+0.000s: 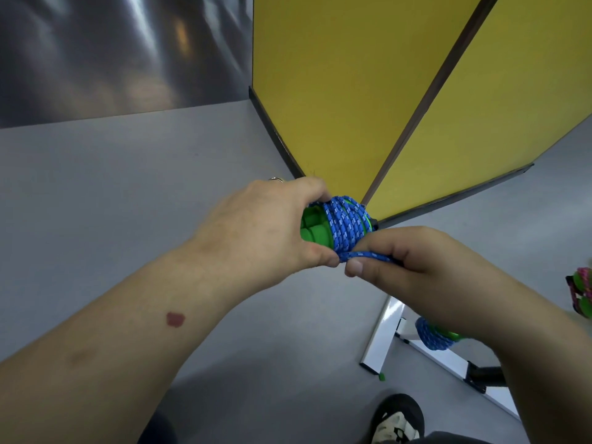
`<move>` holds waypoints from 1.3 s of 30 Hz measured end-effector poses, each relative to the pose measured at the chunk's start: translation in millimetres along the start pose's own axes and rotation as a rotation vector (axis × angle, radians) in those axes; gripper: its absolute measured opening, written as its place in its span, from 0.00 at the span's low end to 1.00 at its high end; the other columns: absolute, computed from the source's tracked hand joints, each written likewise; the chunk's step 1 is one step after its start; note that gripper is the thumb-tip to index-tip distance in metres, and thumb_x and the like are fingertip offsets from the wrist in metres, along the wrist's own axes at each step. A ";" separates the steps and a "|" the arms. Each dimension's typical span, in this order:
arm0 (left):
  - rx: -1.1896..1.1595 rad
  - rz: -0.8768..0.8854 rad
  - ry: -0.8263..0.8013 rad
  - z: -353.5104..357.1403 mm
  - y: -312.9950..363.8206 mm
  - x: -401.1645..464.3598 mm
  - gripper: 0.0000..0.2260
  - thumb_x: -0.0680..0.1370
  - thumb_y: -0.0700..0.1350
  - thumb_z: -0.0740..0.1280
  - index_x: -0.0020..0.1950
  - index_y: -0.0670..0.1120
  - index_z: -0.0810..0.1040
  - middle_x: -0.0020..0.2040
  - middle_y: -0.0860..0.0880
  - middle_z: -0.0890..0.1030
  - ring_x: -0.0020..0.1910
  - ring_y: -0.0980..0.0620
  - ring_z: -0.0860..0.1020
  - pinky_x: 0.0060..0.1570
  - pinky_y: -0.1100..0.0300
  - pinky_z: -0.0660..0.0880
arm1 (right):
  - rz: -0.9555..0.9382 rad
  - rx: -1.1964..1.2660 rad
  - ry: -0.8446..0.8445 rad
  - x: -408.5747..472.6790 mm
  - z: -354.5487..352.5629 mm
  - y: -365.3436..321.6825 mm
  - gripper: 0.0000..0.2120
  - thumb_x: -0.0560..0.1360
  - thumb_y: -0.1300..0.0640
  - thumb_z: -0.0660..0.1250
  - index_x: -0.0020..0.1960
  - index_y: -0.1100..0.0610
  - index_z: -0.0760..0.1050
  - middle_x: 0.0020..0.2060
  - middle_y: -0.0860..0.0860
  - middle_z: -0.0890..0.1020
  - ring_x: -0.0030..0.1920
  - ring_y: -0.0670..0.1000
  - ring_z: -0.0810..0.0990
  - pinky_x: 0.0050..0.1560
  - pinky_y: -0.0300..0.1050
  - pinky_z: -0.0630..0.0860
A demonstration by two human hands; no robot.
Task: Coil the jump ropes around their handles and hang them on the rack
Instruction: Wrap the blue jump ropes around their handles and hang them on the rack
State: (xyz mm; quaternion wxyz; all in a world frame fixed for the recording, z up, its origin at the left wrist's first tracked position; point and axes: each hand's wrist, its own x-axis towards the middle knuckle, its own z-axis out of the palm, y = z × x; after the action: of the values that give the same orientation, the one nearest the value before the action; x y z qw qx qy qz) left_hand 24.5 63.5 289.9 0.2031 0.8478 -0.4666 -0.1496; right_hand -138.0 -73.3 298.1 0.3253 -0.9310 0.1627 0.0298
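My left hand [266,229] grips a pair of green handles [315,230] with blue speckled jump rope [347,224] wound in several turns around them. My right hand [413,264] pinches the loose end of that blue rope [368,255] just below the coil, thumb and fingers closed on it. A second blue coil on green handles [434,338] hangs lower right, partly hidden behind my right forearm. At the far right edge a pink and green coiled rope [581,291] is partly cut off.
The white metal base of a rack [382,334] stands on the grey floor at lower right. Yellow partition panels [346,91] with dark frames rise ahead. My shoe [398,421] shows at the bottom. A small green scrap [382,376] lies by the rack foot.
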 end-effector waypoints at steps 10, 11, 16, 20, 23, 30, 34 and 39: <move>0.068 0.078 -0.110 2.3 3.7 -0.7 0.29 0.64 0.68 0.77 0.62 0.67 0.71 0.52 0.59 0.79 0.49 0.55 0.78 0.46 0.53 0.79 | -0.180 -0.003 0.235 0.3 -3.0 0.6 0.04 0.71 0.50 0.76 0.42 0.50 0.85 0.35 0.45 0.79 0.40 0.48 0.78 0.35 0.34 0.69; 0.076 0.096 -0.127 2.9 4.4 -1.3 0.29 0.64 0.68 0.77 0.61 0.67 0.71 0.52 0.59 0.79 0.49 0.55 0.78 0.45 0.53 0.79 | -0.192 -0.007 0.254 0.4 -3.9 -0.2 0.03 0.70 0.51 0.77 0.42 0.50 0.85 0.36 0.45 0.80 0.40 0.48 0.78 0.35 0.34 0.70; 0.123 0.177 -0.192 3.0 10.0 -4.9 0.26 0.65 0.68 0.76 0.57 0.65 0.70 0.45 0.60 0.76 0.44 0.58 0.75 0.36 0.59 0.71 | -0.197 0.079 0.308 2.5 -2.5 -0.3 0.04 0.68 0.55 0.79 0.42 0.51 0.85 0.38 0.46 0.82 0.42 0.49 0.81 0.37 0.39 0.77; 0.083 0.211 -0.232 0.4 15.3 -9.5 0.26 0.64 0.66 0.78 0.53 0.64 0.68 0.43 0.60 0.75 0.40 0.61 0.75 0.34 0.62 0.70 | -0.098 0.357 0.298 3.1 -2.0 1.4 0.05 0.66 0.56 0.78 0.41 0.53 0.84 0.37 0.45 0.84 0.40 0.45 0.84 0.36 0.38 0.79; 0.003 0.215 -0.264 -1.6 20.1 -13.0 0.30 0.62 0.64 0.80 0.56 0.66 0.66 0.48 0.61 0.78 0.42 0.61 0.77 0.38 0.60 0.77 | 0.001 0.527 0.300 5.2 -3.3 8.2 0.08 0.65 0.56 0.79 0.40 0.56 0.82 0.34 0.48 0.83 0.36 0.44 0.83 0.34 0.37 0.78; -0.127 0.229 -0.289 -4.5 24.5 -18.5 0.36 0.60 0.61 0.83 0.58 0.66 0.63 0.52 0.62 0.78 0.48 0.61 0.79 0.45 0.55 0.81 | 0.143 0.992 0.129 12.0 0.8 27.7 0.11 0.63 0.60 0.78 0.42 0.57 0.79 0.34 0.53 0.79 0.33 0.50 0.79 0.34 0.42 0.78; -0.094 0.247 -0.269 -5.2 23.7 -20.2 0.35 0.63 0.60 0.82 0.57 0.67 0.60 0.52 0.62 0.77 0.45 0.61 0.78 0.42 0.59 0.79 | 0.155 1.039 0.153 14.5 3.1 27.8 0.11 0.65 0.64 0.78 0.45 0.56 0.81 0.37 0.56 0.78 0.34 0.52 0.77 0.35 0.42 0.77; -0.065 0.226 -0.228 -1.9 21.6 -18.2 0.31 0.64 0.64 0.79 0.55 0.63 0.62 0.51 0.61 0.77 0.42 0.61 0.77 0.37 0.60 0.76 | 0.052 1.062 0.382 13.9 3.1 17.7 0.10 0.68 0.63 0.73 0.48 0.57 0.81 0.39 0.54 0.84 0.35 0.48 0.82 0.38 0.41 0.80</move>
State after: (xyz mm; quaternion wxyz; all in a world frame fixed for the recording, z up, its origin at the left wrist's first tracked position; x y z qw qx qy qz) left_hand 0.2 69.0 303.2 0.1920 0.7603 -0.5739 -0.2360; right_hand -130.4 -88.4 282.8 0.7131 -0.6240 0.2341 -0.2174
